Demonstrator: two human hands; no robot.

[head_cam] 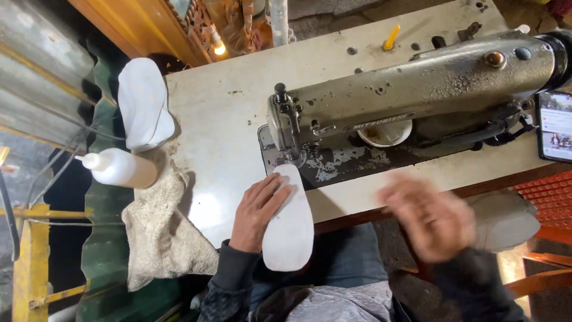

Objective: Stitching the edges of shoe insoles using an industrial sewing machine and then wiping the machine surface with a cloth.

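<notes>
Setting: we look down on a pale, worn tabletop with corrugated metal sheeting at nine o'clock and wooden framing at eleven o'clock.
Machine: one old grey sewing machine fills the upper right, its needle end at about twelve o'clock from the left hand.
Sole piece: one white, sole-shaped insole lies flat, its tip under the needle end and its heel hanging past the near edge of the tabletop.
Left hand: our left hand rests palm down, fingers spread and flat, not curled around anything; they press the insole's left edge, so the piece lies at three o'clock from them, touching.
Right hand: our right hand is in the air off the tabletop's edge, well apart from the insole at its three o'clock; it is blurred, and we cannot tell whether its fingers are open or closed.
Stack: a pile of white sole pieces sits at ten o'clock; we cannot count them.
Bottle: one white squeeze bottle lies on its side, nozzle toward nine o'clock.
Cloth: one beige rag hangs over the left edge.
Phone: one lit phone at three o'clock.
</notes>
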